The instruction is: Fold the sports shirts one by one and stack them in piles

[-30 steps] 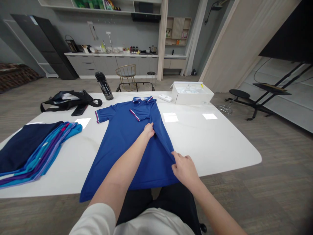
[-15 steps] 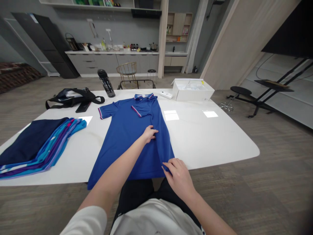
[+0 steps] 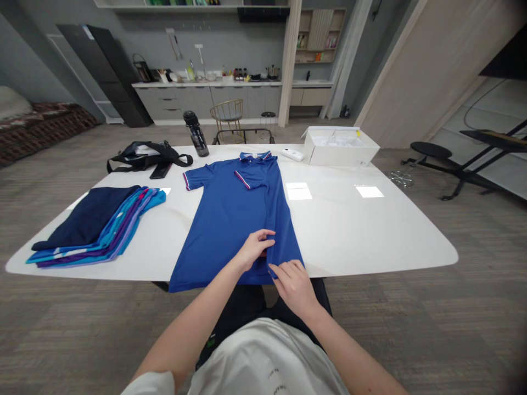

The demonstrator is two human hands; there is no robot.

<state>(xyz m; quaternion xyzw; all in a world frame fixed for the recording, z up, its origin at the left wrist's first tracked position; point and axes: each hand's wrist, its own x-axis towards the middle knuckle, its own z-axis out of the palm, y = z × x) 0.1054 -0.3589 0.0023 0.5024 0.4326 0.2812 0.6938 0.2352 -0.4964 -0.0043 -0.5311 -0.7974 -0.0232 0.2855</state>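
Note:
A blue polo shirt [image 3: 230, 219] lies flat on the white table, collar at the far side and hem over the near edge. Its right side is folded inward, and that sleeve with its red-and-white trim rests on the chest. My left hand [image 3: 256, 250] is at the inner edge of the folded strip, fingers closed on the fabric near the bottom. Just to its right, my right hand [image 3: 294, 284] pinches the folded strip's lower corner at the hem. My fingertips partly cover the cloth there.
On the left of the white table [image 3: 370, 236] is a stack of folded clothes [image 3: 90, 219]. Behind it are a black bag [image 3: 144, 156], a phone [image 3: 160, 170] and a dark bottle [image 3: 196, 134]. A white box [image 3: 340, 151] and a small white device [image 3: 292, 154] stand at the back right.
My left hand has slid down the fold toward the hem, closer to my right hand. My right hand still grips the hem corner, now drawn slightly inward. The camera view has shifted left.

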